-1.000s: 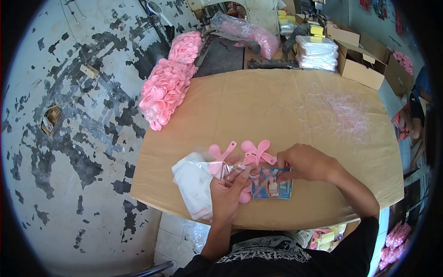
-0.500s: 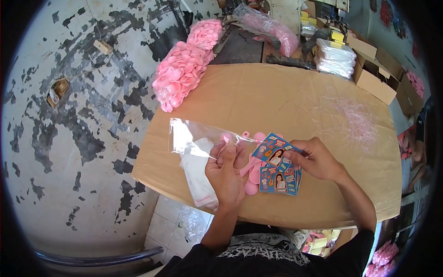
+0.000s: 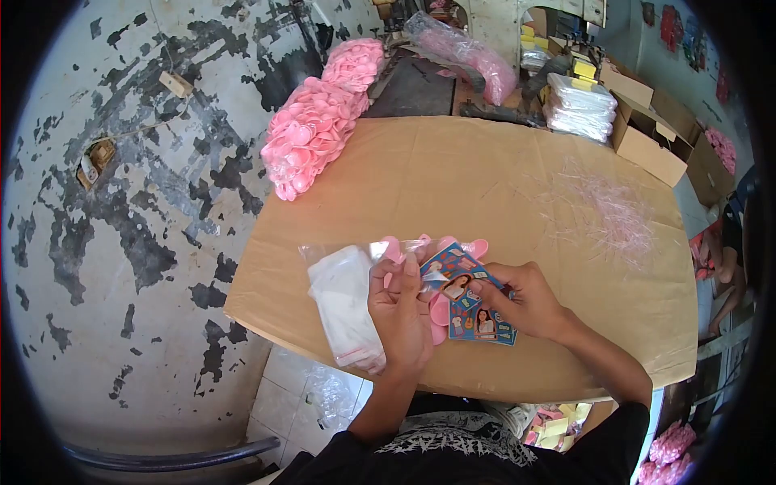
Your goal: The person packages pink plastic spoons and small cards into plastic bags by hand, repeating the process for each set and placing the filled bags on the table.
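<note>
My left hand (image 3: 400, 315) is closed, pinching a clear plastic bag (image 3: 321, 252) that stretches off to the left. My right hand (image 3: 527, 301) grips a blue printed card (image 3: 454, 265) with a picture of a person on it, between thumb and fingers. The card's left end is close to my left fingertips at the bag; whether it is inside cannot be told. Below it lie more blue cards (image 3: 485, 325) on the table. Several pink plastic spoons (image 3: 439, 311) lie between my hands, partly covered. Left of my left hand is a pile of whitish plastic bags (image 3: 343, 291).
A large bag of pink spoons (image 3: 311, 137) stands at the table's (image 3: 453, 186) back left. Thin pink strands (image 3: 614, 214) are scattered at the right. Behind are a sewing machine (image 3: 493, 36), stacked clear packets (image 3: 579, 109) and cardboard boxes (image 3: 651, 141). Another person's arm (image 3: 731, 287) shows far right.
My right hand has brought the card left, up to my left fingers. The clear bag, earlier raised and spread, now lies lower over the whitish bags.
</note>
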Action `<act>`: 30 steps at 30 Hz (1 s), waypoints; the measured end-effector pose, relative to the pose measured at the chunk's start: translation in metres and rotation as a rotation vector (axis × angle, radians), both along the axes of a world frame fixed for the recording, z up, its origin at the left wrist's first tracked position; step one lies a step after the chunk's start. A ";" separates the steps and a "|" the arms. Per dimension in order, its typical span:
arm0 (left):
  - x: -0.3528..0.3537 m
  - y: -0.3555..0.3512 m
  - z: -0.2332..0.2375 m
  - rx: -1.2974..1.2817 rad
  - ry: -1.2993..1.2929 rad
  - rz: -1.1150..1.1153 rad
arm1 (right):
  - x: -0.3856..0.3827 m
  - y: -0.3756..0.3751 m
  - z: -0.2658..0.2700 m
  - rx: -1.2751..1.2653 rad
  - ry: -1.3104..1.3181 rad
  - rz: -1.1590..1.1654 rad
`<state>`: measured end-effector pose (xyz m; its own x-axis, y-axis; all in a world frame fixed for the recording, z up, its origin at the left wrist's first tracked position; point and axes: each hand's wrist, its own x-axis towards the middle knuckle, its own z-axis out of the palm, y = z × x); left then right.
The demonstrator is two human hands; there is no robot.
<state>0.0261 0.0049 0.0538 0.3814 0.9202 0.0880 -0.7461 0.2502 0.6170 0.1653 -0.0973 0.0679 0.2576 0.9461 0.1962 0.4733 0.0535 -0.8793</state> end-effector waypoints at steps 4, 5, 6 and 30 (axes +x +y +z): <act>0.004 0.002 -0.010 0.071 0.029 -0.073 | 0.008 -0.005 0.017 -0.079 -0.080 0.061; 0.003 0.002 -0.009 0.092 0.087 -0.107 | 0.012 -0.006 0.022 -0.122 -0.103 0.100; 0.002 0.001 -0.006 0.113 0.147 -0.141 | 0.014 -0.006 0.024 -0.133 -0.103 0.108; -0.011 0.000 -0.015 0.062 -0.291 -0.431 | -0.015 0.003 0.026 -0.036 0.297 0.068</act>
